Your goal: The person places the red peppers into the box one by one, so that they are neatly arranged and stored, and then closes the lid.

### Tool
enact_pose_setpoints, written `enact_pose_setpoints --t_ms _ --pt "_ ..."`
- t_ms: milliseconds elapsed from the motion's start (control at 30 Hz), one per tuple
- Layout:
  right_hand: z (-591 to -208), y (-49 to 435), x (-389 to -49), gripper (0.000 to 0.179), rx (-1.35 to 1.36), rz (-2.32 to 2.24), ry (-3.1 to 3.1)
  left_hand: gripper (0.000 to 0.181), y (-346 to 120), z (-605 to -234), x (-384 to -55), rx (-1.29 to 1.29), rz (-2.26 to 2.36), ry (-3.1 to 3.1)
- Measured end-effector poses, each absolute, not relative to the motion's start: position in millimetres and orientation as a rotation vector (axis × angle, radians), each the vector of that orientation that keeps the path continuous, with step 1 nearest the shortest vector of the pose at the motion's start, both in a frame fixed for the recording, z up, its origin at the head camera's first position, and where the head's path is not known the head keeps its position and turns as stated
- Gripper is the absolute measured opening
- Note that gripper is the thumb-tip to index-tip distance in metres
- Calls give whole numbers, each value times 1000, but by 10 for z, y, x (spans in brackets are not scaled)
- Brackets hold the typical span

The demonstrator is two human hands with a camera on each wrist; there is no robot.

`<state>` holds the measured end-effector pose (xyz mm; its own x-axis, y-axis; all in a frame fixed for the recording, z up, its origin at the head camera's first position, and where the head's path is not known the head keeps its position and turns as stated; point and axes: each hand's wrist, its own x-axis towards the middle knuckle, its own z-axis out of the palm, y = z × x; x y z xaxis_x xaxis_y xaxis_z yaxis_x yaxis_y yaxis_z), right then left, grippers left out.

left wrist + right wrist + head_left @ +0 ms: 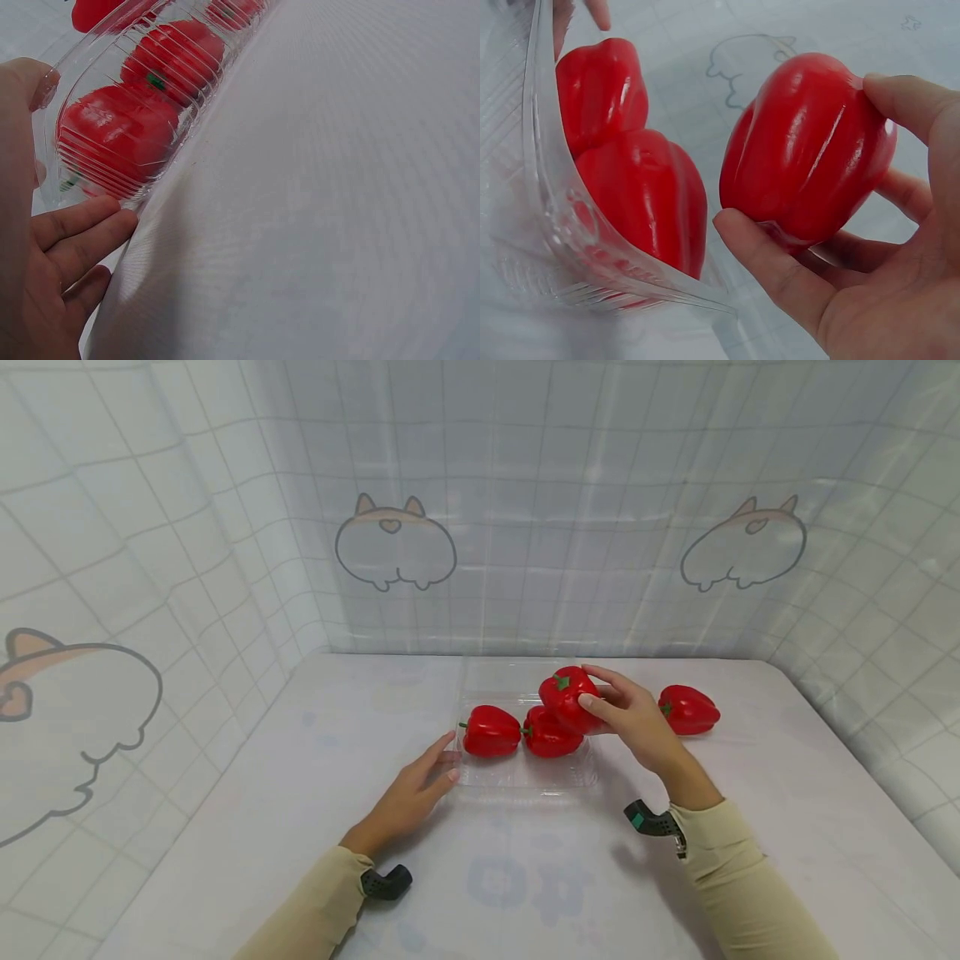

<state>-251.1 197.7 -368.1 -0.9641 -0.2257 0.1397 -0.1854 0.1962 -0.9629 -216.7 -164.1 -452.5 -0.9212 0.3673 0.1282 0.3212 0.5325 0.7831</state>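
A clear plastic clamshell container [525, 777] lies with its lid raised or laid back at the far side. Inside it are two red bell peppers, the left one [491, 732] and the right one [550, 742], side by side. My right hand [630, 714] grips another red bell pepper [802, 150] between thumb and fingers, held above the container's right side. With fairly straight fingers, my left hand [412, 793] touches the container's left side; its thumb is at the rim [48, 135].
One more red bell pepper [688, 710] lies on the white table [337, 735], right of the container. Sheets with a grid and cartoon animal pattern [393, 547] hang behind and at both sides. Each wrist wears a black camera mount [386, 882].
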Motion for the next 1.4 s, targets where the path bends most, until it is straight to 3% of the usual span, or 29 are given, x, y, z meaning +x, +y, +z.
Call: enact_pose_setpoints --t_ms 1400 --pt "-3703 1337 -2273 77 -697 -1575 2614 66 -1659 -4519 -2186 660 1377 2684"
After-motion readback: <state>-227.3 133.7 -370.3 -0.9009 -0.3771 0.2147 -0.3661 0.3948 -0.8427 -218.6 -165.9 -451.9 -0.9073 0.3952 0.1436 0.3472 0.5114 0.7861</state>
